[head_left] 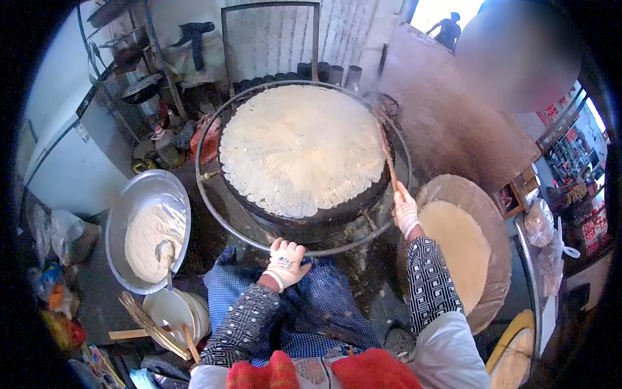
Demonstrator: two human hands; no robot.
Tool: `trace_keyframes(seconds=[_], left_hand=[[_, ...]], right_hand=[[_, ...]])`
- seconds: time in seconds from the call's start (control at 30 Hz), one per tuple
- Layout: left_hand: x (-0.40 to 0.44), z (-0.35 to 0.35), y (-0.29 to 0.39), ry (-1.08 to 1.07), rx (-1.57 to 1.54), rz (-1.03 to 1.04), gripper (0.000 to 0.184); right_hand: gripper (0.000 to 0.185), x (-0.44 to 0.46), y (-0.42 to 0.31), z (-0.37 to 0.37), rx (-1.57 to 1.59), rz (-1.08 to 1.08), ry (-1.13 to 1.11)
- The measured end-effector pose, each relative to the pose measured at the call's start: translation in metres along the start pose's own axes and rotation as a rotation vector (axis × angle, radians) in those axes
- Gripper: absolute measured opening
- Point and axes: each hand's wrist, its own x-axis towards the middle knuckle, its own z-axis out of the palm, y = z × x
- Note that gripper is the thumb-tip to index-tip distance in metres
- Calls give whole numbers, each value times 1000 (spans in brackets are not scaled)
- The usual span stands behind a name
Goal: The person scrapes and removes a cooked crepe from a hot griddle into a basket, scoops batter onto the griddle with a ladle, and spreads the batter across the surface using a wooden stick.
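A wide, pale sheet of batter (301,146) covers most of a round dark griddle (304,217), with a metal ring (214,206) around it. My right hand (405,211), in a white glove with bare fingertips, is closed on the handle of a long wooden spreader (387,149), whose far part lies at the griddle's right edge. My left hand (286,262), gloved alike, rests at the near side of the ring with its fingers bent over the metal; whether it grips firmly is hard to tell.
At the right stands a large tub of batter (453,243). On the left are a metal basin (152,227) with a ladle (166,253), and a white bucket (175,311) with a straw brush (144,314). A person (447,31) is in the background.
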Motion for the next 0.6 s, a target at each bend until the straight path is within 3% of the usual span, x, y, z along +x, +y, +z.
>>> trace_keyframes(seconds=[0.03, 0.1, 0.17, 0.23, 0.27, 0.37, 0.6], left_hand=[[-4, -2, -14, 41, 28, 59, 44], [2, -36, -40, -249, 166, -139, 36], [-5, -33, -99, -123, 337, -49, 26], [15, -59, -95, -454, 453, -203, 21], [22, -64, -99, -521, 484, -224, 22], [29, -61, -121, -588, 567, -215, 24], [22, -51, -102, -524, 473, -233, 22]], right_hand=[[40, 5, -5, -2, 5, 37, 23], [39, 23, 22, -8, -4, 69, -32], [39, 19, 42, -7, -14, 85, -85], [38, -4, 49, -2, -40, 61, -126], [38, -20, 44, 2, -61, 26, -142], [36, -71, -11, 19, 14, 237, -184], [38, -95, 32, 50, -104, -179, -365]])
